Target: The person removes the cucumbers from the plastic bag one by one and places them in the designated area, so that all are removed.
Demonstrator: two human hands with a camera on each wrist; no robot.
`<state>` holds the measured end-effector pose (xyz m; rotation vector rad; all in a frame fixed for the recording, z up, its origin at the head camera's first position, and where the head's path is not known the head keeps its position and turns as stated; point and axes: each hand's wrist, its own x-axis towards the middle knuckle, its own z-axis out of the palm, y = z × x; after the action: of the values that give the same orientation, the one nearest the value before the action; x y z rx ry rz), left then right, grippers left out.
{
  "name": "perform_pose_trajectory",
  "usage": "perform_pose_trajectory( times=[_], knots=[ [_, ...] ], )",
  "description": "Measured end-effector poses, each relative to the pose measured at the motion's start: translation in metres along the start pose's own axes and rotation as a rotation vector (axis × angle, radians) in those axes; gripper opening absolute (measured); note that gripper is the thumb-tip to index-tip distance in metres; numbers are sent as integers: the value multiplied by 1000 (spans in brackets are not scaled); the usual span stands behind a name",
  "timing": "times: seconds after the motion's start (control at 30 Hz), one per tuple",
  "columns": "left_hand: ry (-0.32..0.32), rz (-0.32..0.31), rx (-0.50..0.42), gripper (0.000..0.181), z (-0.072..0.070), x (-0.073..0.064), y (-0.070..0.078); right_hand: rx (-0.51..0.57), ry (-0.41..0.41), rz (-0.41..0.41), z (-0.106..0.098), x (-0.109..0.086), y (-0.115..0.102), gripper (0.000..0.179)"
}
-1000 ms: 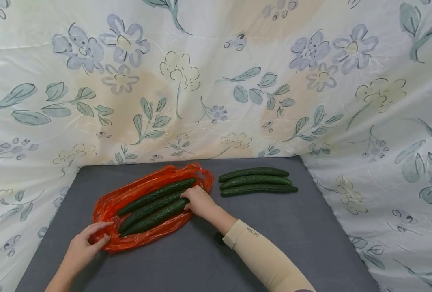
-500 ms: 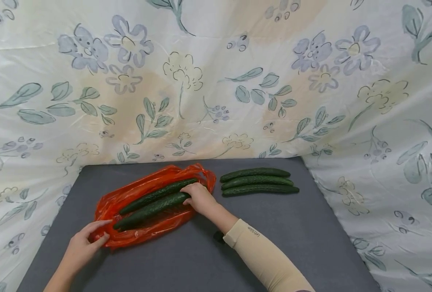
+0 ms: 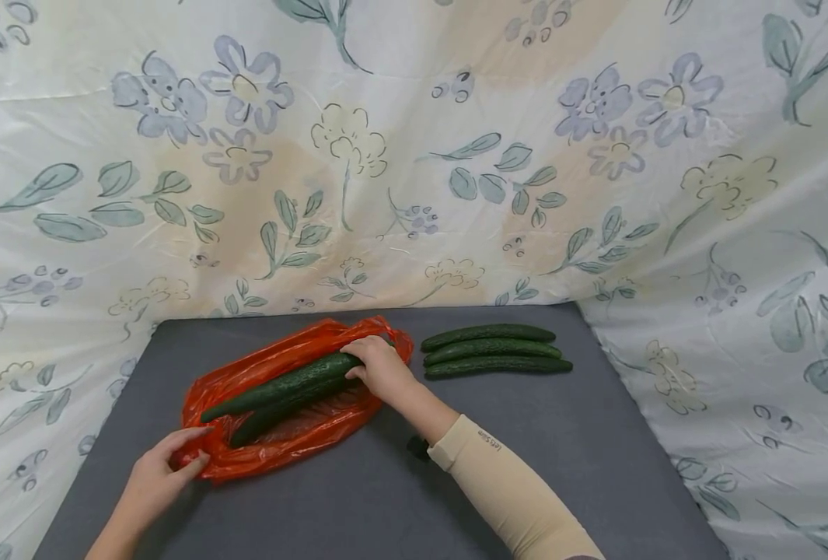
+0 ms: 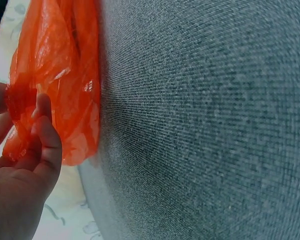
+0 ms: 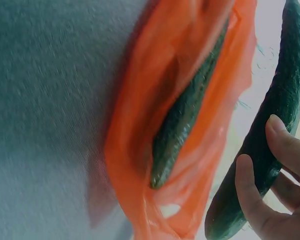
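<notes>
My left hand point(image 3: 149, 476) pinches the left end of an orange-red plastic bag point(image 3: 249, 369); in the left wrist view its thin film point(image 4: 60, 65) is gathered between thumb and fingers. At the bag's right end, my right hand point(image 3: 380, 373) grips a dark green cucumber point(image 3: 274, 390) near its right end. This cucumber is lifted off the others, tilted with its left end lower in the head view. Below it a second cucumber point(image 5: 182, 122) lies inside the bag. The raised cucumber and hand hide part of the bag's contents.
Three cucumbers point(image 3: 492, 348) lie side by side on the dark grey tabletop point(image 3: 330, 513), right of the bag. A floral cloth point(image 3: 400, 155) hangs behind the table and along its sides.
My right hand has lifted the near cucumber and carried it up and away across the others. The far cucumber is now covered from view. My left hand stays at the bag's end.
</notes>
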<state>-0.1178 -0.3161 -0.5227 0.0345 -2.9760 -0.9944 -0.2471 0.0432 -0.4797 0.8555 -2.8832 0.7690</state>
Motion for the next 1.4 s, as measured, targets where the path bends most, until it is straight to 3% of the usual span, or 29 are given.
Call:
perform_pose_trajectory(
  times=[0.23, 0.73, 0.97, 1.4],
  knots=[
    [-14, -12, -5, 40, 4, 0, 0, 22, 21, 26, -20, -6, 12, 48],
    [-33, -11, -1, 40, 5, 0, -2, 56, 138, 105, -56, -35, 63, 45],
    [-22, 8, 0, 39, 7, 1, -2, 44, 139, 175, -64, -59, 88, 46],
    [-32, -11, -16, 40, 7, 1, -2, 65, 105, 315, -73, -98, 138, 49]
  ],
)
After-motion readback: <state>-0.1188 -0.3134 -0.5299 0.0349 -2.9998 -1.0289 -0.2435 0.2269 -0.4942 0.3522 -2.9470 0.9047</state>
